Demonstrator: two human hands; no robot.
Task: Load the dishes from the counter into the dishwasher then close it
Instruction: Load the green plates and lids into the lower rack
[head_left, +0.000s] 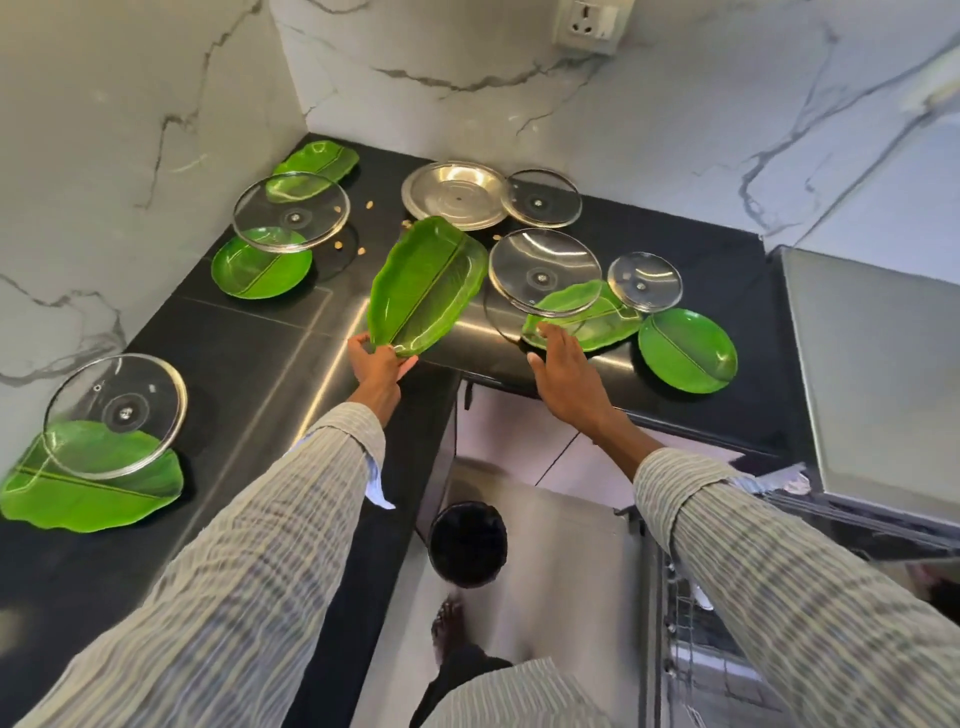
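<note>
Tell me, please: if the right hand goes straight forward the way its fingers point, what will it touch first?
Probably the green leaf-shaped plate: the right hand has its fingertips at its near edge. A glass lid rests on that plate just beyond.

- White marble walls (156, 78) with grey veins meet in a corner.
- A white socket (589, 23) sits high on the wall.
- The black counter (249, 353) shines.
- The floor (561, 545) is pale.

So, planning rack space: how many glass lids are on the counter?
5: far left, back left, beside the steel plate, centre, small one right. None seems hidden.
</note>
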